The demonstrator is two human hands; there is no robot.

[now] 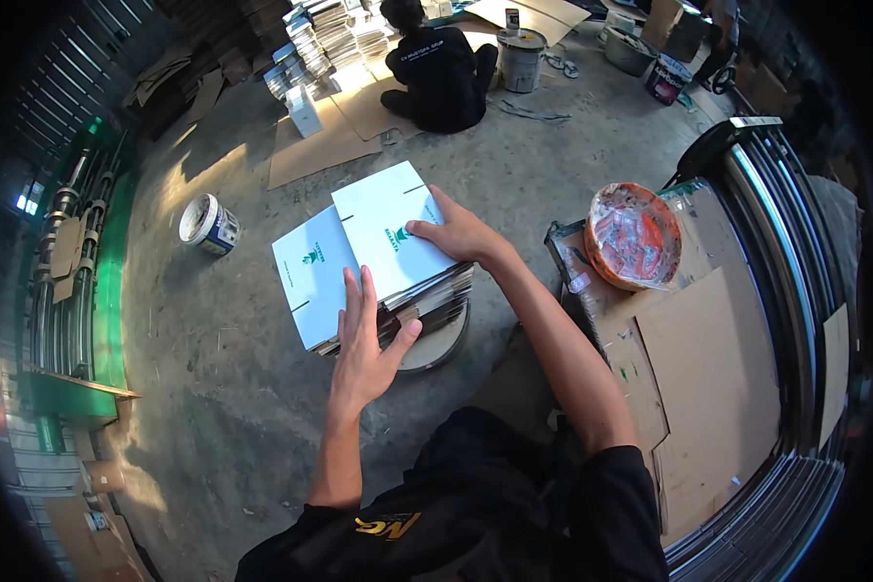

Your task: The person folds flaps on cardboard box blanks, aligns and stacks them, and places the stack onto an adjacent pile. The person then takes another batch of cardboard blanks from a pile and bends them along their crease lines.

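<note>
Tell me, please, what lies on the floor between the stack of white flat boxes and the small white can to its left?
Nothing: the head view shows only bare grey concrete floor between the stack of white flat boxes and the small white can.

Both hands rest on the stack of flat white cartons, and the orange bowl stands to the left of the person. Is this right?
Not quite. The head view shows both hands, left hand and right hand, on the stack of flat white cartons, but the orange bowl stands to the person's right.
</note>
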